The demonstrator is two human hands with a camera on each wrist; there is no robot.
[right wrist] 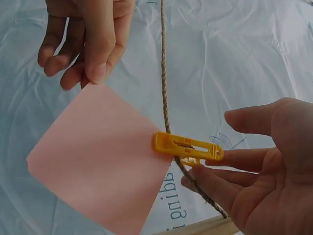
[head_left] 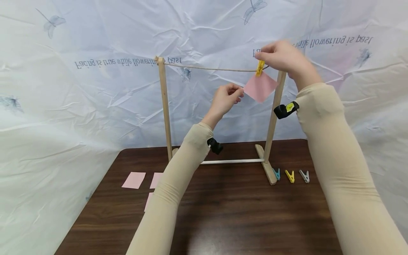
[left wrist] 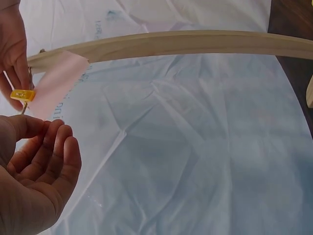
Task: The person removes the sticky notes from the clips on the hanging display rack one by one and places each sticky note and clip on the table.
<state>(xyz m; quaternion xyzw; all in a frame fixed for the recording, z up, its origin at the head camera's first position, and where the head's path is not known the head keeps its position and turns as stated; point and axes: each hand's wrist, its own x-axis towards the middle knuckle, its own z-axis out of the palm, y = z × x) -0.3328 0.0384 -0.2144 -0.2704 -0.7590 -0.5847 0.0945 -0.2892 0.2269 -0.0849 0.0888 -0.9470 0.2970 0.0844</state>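
Observation:
A square pink sheet of paper (head_left: 260, 88) hangs by one corner from the twine line (right wrist: 165, 73), with a yellow clothespin (right wrist: 188, 146) clamped over corner and line. My left hand (head_left: 225, 99) pinches the sheet's left corner between thumb and fingertips. In the right wrist view, the thumb of my right hand (right wrist: 266, 166) stands apart from the clothespin, while its fingers are spread behind the pin's tail end, close to or touching it. The left wrist view shows the paper (left wrist: 58, 83) beyond the left fingertips, with the right hand (left wrist: 12, 44) above the pin.
Wooden posts (head_left: 165, 109) carry the line, joined by a white bar (head_left: 234, 161). More pink sheets (head_left: 134, 180) lie at the table's left, partly behind my sleeve. Blue, yellow and grey clothespins (head_left: 290, 176) lie by the right foot (head_left: 269, 170). A printed white sheet hangs behind.

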